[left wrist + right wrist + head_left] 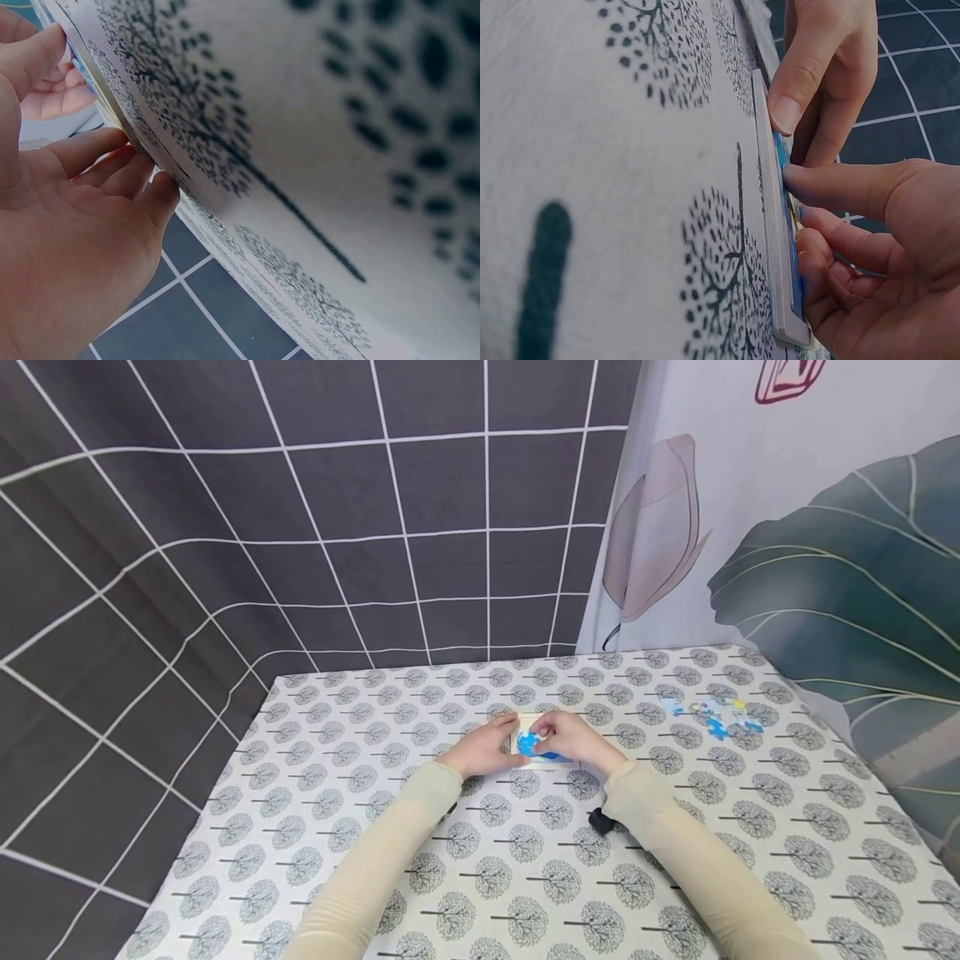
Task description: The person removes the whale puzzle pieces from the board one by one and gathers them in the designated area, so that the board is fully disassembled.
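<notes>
A small puzzle frame [534, 719] with a pale rim lies flat on the table, blue jigsaw pieces [528, 743] inside it. At its left side, my left hand [483, 749] holds the frame, fingers by the far corner and thumb by the near edge. My right hand [572, 739] is over the frame's right part, thumb and fingertips at a blue puzzle piece [784, 154]. Its fingers are curled and cover much of the puzzle. In the right wrist view, the left thumb [786, 112] rests close to the right thumb [802, 180] at the puzzle.
Loose jigsaw pieces [716, 728], blue, white and yellow, lie in a cluster at the right on the tree-print tablecloth [525, 843]. A dark grid-pattern curtain [435, 568] hangs behind the table, and a leaf-print curtain [847, 593] hangs at the right.
</notes>
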### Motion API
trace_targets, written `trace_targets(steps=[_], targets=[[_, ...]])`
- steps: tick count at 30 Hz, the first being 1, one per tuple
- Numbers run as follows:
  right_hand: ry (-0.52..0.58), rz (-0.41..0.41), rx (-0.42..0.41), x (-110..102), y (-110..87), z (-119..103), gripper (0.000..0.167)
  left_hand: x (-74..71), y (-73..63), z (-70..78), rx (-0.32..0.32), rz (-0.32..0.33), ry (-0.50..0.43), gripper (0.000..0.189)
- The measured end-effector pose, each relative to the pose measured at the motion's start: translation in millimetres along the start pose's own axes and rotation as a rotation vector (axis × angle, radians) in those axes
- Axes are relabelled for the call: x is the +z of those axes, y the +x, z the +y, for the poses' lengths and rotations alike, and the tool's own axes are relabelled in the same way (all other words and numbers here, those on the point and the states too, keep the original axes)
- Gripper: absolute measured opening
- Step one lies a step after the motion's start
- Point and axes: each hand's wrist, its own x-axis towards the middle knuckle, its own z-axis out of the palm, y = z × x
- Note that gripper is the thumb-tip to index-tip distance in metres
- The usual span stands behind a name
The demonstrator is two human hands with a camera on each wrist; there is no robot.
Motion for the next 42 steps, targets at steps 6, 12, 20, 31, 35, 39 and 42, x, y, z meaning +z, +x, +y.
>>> trace_targets(steps=[6, 12, 20, 31, 35, 39, 42], targets=[[0.009, 0.008, 0.013, 1, -0.6, 1, 0.035, 0.1, -0.5, 1.8, 0.000, 0.002, -0.012, 0.083], [0.025, 0.019, -0.004, 0, -1.9, 1, 0.033, 0.4, 0.2, 2.1, 0.002, 0.005, -0.002, 0.083], [0.020, 0.025, -0.033, 0, -0.2, 3, 0.033, -1.7, 0.1, 2.9, 0.002, 0.006, -0.001, 0.083], [0.022, 0.012, -0.056, -2, -2.3, 3, 0.031, 1.3, 1.4, 0.5, 0.001, 0.003, -0.006, 0.083], [0.013, 0.014, -0.080, -5, -3.7, 4, 0.032, 1.9, 2.0, -0.3, 0.008, 0.001, -0.009, 0.082], [0.002, 0.023, -0.101, -9, -4.3, 7, 0.033, 1.9, 2.0, -0.9, 0.009, 0.000, -0.006, 0.083], [0.005, 0.028, -0.100, -13, -4.7, 8, 0.034, 1.8, 1.6, -1.8, 0.004, 0.000, -0.003, 0.083]])
